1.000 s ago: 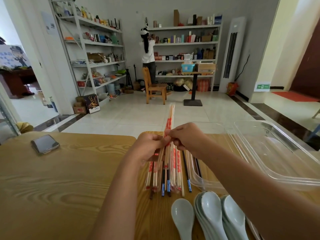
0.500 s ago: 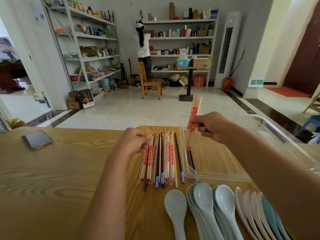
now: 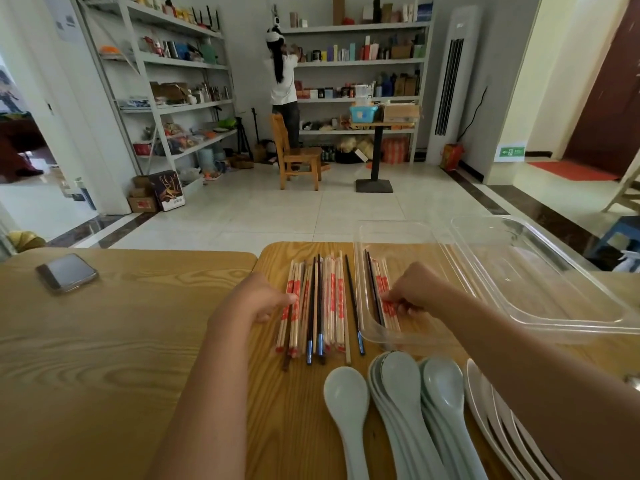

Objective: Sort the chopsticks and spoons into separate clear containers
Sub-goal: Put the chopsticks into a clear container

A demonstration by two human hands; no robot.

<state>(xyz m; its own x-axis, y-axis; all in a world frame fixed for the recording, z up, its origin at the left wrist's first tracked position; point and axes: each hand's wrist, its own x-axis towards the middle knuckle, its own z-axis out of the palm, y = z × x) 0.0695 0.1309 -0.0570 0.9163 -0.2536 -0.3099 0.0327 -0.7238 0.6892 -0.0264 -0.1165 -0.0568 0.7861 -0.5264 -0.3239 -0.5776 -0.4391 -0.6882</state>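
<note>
Phone (image 3: pixel 66 273) sits far left on the table (image 3: pixel 104 358). Your left hand (image 3: pixel 258 299): fingers curled, tips against the left edge of the loose chopsticks (image 3: pixel 318 306) on the table (pinching or just touching, can't tell). Your right hand (image 3: pixel 412 292): fingertips pinch a red-wrapped pair (image 3: pixel 382 280) lying inside the near clear container (image 3: pixel 408 339), beside dark chopsticks (image 3: pixel 372 282). Second container (image 3: pixel 554 289) sits just right of it. Spoons (image 3: pixel 401 379) lie nearest you.

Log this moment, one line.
right hand pinches wrapped chopsticks in near container | left hand at chopstick pile | spoons on table
</note>
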